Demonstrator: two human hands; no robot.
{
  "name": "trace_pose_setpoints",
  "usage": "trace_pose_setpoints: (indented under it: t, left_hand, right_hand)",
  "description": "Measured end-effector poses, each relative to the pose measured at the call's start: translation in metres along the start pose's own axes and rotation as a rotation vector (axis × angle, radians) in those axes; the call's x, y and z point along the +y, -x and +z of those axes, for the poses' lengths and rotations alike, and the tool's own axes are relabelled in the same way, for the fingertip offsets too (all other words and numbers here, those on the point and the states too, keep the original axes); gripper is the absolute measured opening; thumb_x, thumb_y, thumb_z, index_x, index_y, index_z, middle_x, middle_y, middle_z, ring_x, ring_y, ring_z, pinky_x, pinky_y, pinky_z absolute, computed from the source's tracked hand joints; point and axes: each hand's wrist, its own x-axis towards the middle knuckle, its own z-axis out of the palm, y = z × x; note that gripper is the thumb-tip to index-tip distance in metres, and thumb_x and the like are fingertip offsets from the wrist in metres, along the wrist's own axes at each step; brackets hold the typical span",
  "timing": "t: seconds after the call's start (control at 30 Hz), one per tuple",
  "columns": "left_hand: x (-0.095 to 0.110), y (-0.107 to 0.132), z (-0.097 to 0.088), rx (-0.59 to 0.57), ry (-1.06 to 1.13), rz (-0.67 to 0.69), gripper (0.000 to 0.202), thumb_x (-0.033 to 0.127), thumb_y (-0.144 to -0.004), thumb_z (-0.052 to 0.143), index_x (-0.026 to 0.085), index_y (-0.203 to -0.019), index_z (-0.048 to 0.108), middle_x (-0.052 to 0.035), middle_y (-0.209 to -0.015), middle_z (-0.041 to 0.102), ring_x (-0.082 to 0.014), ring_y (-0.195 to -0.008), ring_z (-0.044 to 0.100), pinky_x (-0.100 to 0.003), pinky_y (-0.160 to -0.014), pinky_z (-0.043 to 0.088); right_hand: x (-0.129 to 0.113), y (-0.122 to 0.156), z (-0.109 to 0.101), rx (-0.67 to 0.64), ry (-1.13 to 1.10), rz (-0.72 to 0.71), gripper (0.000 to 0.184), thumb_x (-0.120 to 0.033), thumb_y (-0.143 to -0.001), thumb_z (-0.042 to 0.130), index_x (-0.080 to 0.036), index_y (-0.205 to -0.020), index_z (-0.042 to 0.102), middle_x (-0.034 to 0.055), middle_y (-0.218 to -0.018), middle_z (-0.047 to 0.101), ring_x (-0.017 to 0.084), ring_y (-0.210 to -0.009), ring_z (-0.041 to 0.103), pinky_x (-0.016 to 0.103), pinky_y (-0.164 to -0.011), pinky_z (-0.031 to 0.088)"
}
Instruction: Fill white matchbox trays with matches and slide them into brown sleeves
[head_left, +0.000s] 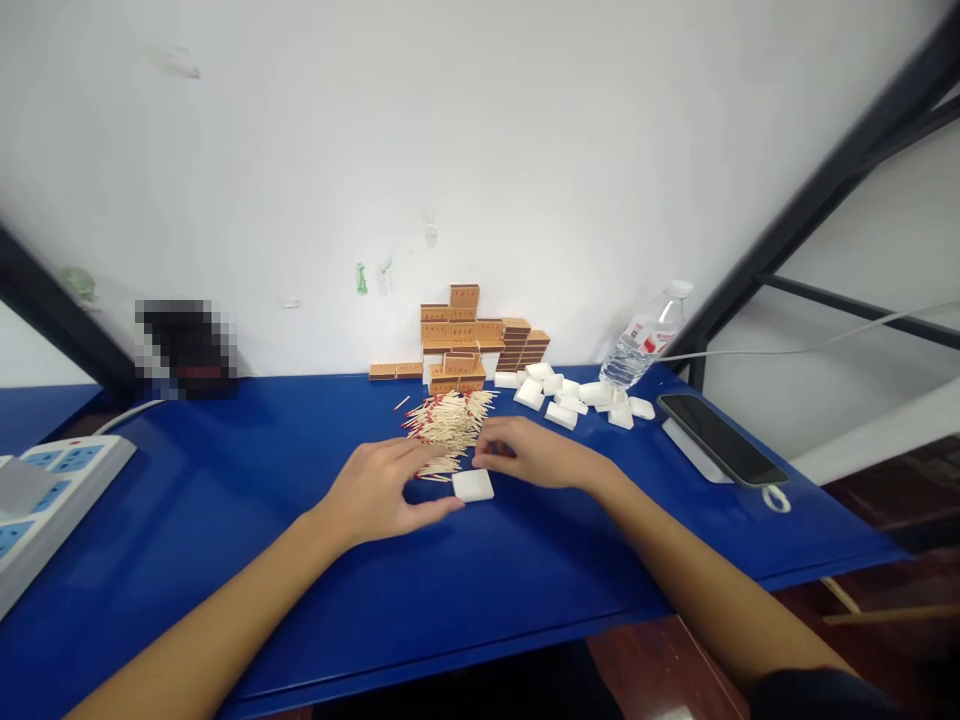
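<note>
A loose heap of red-tipped matches lies on the blue table in front of me. My left hand is open at the heap's near left side. Its fingers reach over the matches, and its thumb tip is beside a small white matchbox tray. My right hand is closed at the heap's right edge, fingertips curled together; what they hold, if anything, is hidden. The white tray sits just below these fingertips.
Orange matchboxes are stacked against the wall behind the heap. Several white trays lie scattered to the right, near a water bottle and a phone. A power strip stands at the left.
</note>
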Motion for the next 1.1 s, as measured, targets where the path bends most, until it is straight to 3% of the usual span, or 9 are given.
trace_pose_setpoints:
  t: [0.07, 0.13, 0.2, 0.3, 0.5, 0.63, 0.83, 1.1]
  left_hand:
    - [0.007, 0.000, 0.005, -0.042, -0.007, 0.012, 0.062, 0.066, -0.087, 0.071, 0.020, -0.128, 0.069, -0.0096, -0.108, 0.077, -0.0278, -0.096, 0.073, -0.043, -0.084, 0.059]
    - [0.010, -0.001, 0.008, -0.056, -0.021, 0.018, 0.065, 0.067, -0.084, 0.072, 0.019, -0.128, 0.070, -0.0116, -0.113, 0.075, -0.0308, -0.102, 0.069, -0.047, -0.090, 0.058]
    - [0.012, -0.002, 0.011, -0.042, -0.023, 0.023, 0.064, 0.067, -0.084, 0.073, 0.018, -0.124, 0.072, -0.0126, -0.112, 0.072, -0.0319, -0.104, 0.066, -0.048, -0.091, 0.055]
    - [0.016, -0.003, 0.016, -0.002, -0.014, -0.005, 0.059, 0.064, -0.082, 0.076, 0.021, -0.122, 0.073, -0.0118, -0.110, 0.068, -0.0321, -0.105, 0.060, -0.050, -0.091, 0.051]
    - [0.027, -0.005, 0.021, 0.009, -0.014, -0.095, 0.042, 0.051, -0.085, 0.079, 0.023, -0.116, 0.075, -0.0114, -0.108, 0.063, -0.0321, -0.105, 0.054, -0.049, -0.087, 0.046]
    - [0.022, -0.005, 0.019, -0.009, 0.030, -0.104, 0.035, 0.051, -0.084, 0.080, 0.023, -0.105, 0.078, -0.0097, -0.107, 0.062, -0.0303, -0.106, 0.053, -0.048, -0.089, 0.044]
    - [0.015, -0.005, 0.018, -0.022, 0.073, -0.098, 0.044, 0.054, -0.081, 0.082, 0.028, -0.116, 0.078, -0.0084, -0.111, 0.061, -0.0301, -0.108, 0.051, -0.048, -0.094, 0.043]
    - [0.017, -0.005, 0.018, -0.057, 0.106, -0.112, 0.029, 0.046, -0.083, 0.083, 0.029, -0.107, 0.081, -0.0079, -0.116, 0.060, -0.0297, -0.113, 0.052, -0.049, -0.098, 0.043]
  right_hand:
    - [0.010, -0.010, -0.004, 0.149, 0.067, 0.099, 0.024, -0.035, -0.099, 0.058, -0.020, -0.086, 0.071, 0.0030, -0.080, 0.069, 0.016, -0.071, 0.058, 0.029, -0.066, 0.042]
    - [0.025, -0.023, -0.015, 0.323, 0.145, 0.273, 0.024, -0.040, -0.094, 0.064, -0.019, -0.085, 0.072, 0.0030, -0.076, 0.069, 0.017, -0.067, 0.058, 0.029, -0.062, 0.040]
    - [0.038, -0.036, -0.023, 0.369, 0.180, 0.384, 0.029, -0.048, -0.088, 0.071, -0.019, -0.087, 0.074, 0.0034, -0.077, 0.071, 0.017, -0.067, 0.060, 0.029, -0.060, 0.039]
    - [0.049, -0.050, -0.023, 0.317, 0.262, 0.426, 0.036, -0.054, -0.083, 0.074, -0.019, -0.086, 0.074, 0.0050, -0.081, 0.074, 0.019, -0.070, 0.064, 0.029, -0.060, 0.039]
    - [0.056, -0.054, -0.002, 0.298, 0.309, 0.383, 0.028, -0.048, -0.086, 0.072, -0.019, -0.088, 0.072, 0.0084, -0.096, 0.077, 0.021, -0.087, 0.068, 0.028, -0.070, 0.044]
    - [0.060, -0.053, -0.003, 0.243, 0.275, 0.392, 0.024, -0.043, -0.089, 0.071, -0.020, -0.083, 0.071, 0.0047, -0.087, 0.078, 0.018, -0.077, 0.068, 0.026, -0.066, 0.044]
    - [0.058, -0.060, -0.009, 0.197, 0.264, 0.400, 0.022, -0.040, -0.083, 0.078, -0.019, -0.081, 0.072, 0.0061, -0.085, 0.079, 0.019, -0.075, 0.069, 0.027, -0.062, 0.043]
    - [0.058, -0.055, -0.012, 0.153, 0.214, 0.405, 0.013, -0.030, -0.083, 0.077, -0.018, -0.080, 0.071, 0.0045, -0.081, 0.078, 0.017, -0.070, 0.069, 0.025, -0.060, 0.043]
